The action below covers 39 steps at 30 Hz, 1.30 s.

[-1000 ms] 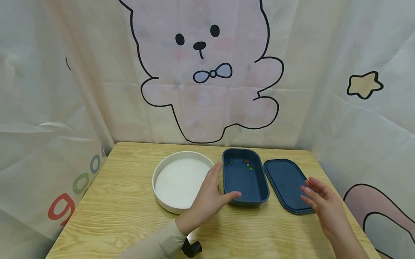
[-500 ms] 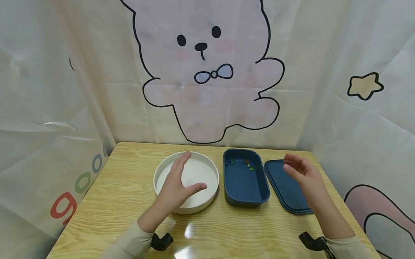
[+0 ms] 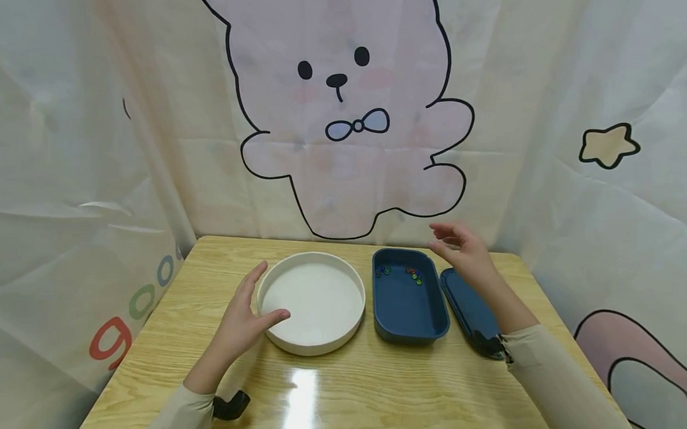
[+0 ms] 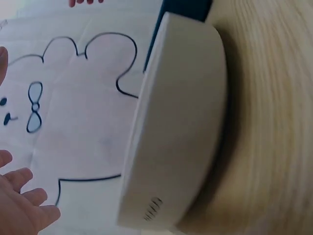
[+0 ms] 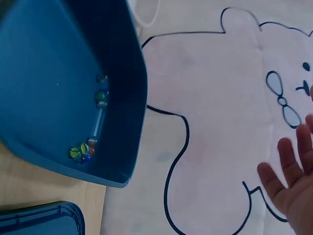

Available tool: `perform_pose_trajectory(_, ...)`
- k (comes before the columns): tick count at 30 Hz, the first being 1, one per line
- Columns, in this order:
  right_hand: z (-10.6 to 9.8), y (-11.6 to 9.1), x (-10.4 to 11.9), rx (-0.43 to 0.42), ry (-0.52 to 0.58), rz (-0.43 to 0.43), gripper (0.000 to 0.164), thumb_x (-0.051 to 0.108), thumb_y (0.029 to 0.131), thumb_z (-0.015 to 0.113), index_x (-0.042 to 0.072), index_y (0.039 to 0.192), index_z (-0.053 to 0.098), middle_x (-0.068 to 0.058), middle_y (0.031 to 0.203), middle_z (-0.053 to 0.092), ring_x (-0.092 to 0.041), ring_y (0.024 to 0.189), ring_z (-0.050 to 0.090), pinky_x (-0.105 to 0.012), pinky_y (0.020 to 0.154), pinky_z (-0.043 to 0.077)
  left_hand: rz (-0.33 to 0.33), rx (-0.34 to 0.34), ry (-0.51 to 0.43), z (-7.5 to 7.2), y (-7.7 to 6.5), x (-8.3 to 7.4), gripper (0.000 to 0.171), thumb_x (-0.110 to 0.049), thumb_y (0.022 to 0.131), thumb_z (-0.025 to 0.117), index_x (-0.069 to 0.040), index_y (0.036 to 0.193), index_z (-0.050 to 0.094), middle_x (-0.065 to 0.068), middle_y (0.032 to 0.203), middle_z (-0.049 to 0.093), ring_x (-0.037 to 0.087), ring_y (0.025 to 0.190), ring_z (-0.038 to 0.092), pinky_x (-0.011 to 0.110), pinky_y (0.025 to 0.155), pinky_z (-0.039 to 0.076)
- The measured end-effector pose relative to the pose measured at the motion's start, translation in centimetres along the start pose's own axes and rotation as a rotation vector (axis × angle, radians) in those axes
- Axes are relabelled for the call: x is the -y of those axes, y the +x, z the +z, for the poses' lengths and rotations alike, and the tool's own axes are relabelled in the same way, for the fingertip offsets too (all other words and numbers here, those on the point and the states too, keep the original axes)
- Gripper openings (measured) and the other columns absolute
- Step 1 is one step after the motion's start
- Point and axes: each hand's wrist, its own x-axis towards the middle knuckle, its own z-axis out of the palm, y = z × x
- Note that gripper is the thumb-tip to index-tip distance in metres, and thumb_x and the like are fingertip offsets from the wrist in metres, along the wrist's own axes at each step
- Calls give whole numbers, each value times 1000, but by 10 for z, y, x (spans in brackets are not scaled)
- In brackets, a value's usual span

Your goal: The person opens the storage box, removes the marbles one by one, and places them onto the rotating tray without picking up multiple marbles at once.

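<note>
In the head view my left hand (image 3: pixel 239 328) hovers at the left side of a round white tray (image 3: pixel 315 304), thumb spread from the fingers, holding nothing. My right hand (image 3: pixel 464 251) is raised above the far right corner of a dark blue rectangular box (image 3: pixel 409 313), its fingers loosely bent and holding nothing. Several small glass marbles (image 3: pixel 415 276) lie in two groups near the far end of the box. The right wrist view shows these marbles (image 5: pixel 85 149) against the box's inner wall (image 5: pixel 124 112). From the left wrist, the tray's outer side (image 4: pixel 181 112) is seen close up.
A dark blue lid (image 3: pixel 468 308) lies flat right of the box, partly hidden by my right forearm. The wooden table (image 3: pixel 350 397) carries everything. A printed cloth (image 3: pixel 342 176) with a bear hangs behind the table, and cloth walls stand at both sides.
My left hand has moved left, from beside the box across the tray to its left edge. The right hand has moved left and away from me, from the lid to above the box's far corner.
</note>
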Motion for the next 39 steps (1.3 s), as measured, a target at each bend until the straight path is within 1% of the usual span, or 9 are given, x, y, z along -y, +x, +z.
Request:
perform_pose_trajectory(3, 9, 15, 4, 25, -64, -77, 39, 14, 98, 72, 3, 135, 65, -17, 121, 61, -34, 113, 59, -9, 90, 46, -32, 4, -1, -2, -4, 16, 108, -33, 78, 91, -30, 164, 25, 8, 169, 25, 40, 156, 18, 73, 117, 24)
perform_pose_trajectory(7, 20, 28, 6, 68, -66, -114, 37, 7, 97, 72, -1, 132, 66, -20, 108, 60, -29, 98, 60, -15, 82, 49, -53, 49, -13, -1, -9, 33, 111, -27, 80, 91, -25, 165, 19, 12, 171, 17, 46, 155, 13, 79, 114, 20)
perform_pose_trajectory(11, 34, 46, -20, 114, 12, -54, 39, 13, 98, 72, 4, 135, 65, -15, 100, 54, -20, 82, 53, -19, 69, 47, -50, 93, -39, 1, -10, 47, 116, -25, 81, 90, -25, 167, 12, 10, 172, 8, 45, 156, 6, 80, 114, 16)
perform_pose_trajectory(14, 47, 59, -47, 146, 40, 4, 38, 21, 98, 73, 10, 134, 67, -8, 93, 48, -18, 75, 46, -22, 63, 43, -56, 89, -51, 3, -10, 54, 119, -24, 80, 90, -25, 167, 9, 9, 173, 5, 44, 157, 4, 80, 115, 15)
perform_pose_trajectory(19, 66, 71, -73, 192, -13, 24, 29, 21, 95, 76, 11, 122, 73, -4, 77, 38, -21, 67, 36, -29, 62, 37, -89, 81, -60, 4, -11, 65, 121, -23, 78, 92, -18, 167, 10, 11, 173, 4, 44, 157, 3, 77, 117, 13)
perform_pose_trajectory(23, 82, 77, -85, 253, -63, 54, 26, 16, 93, 78, 10, 118, 75, -2, 69, 33, -21, 63, 32, -31, 62, 35, -115, 106, -58, 6, -13, 73, 121, -28, 78, 92, -15, 167, 10, 13, 172, 6, 45, 156, 4, 75, 118, 13)
perform_pose_trajectory(27, 98, 83, -95, 370, -128, 88, 28, 14, 92, 78, 7, 119, 75, -1, 69, 35, -19, 64, 34, -31, 63, 34, -148, 138, -67, 7, -15, 79, 122, -35, 79, 90, -18, 167, 8, 13, 173, 5, 47, 156, 6, 72, 120, 12)
perform_pose_trajectory(31, 111, 85, -105, 472, -201, 133, 28, 12, 90, 80, 9, 117, 76, -1, 67, 42, -17, 63, 38, -30, 60, 35, -152, 162, -76, 9, -16, 81, 122, -38, 79, 89, -15, 167, 7, 14, 172, 4, 45, 156, 8, 67, 123, 13)
perform_pose_trajectory(39, 124, 81, -119, 504, -302, 171, 26, 14, 88, 82, 13, 114, 79, -2, 72, 57, -16, 67, 47, -29, 64, 43, -158, 171, -39, 11, -14, 83, 122, -42, 79, 87, -8, 166, 8, 13, 172, 6, 41, 156, 13, 59, 124, 20)
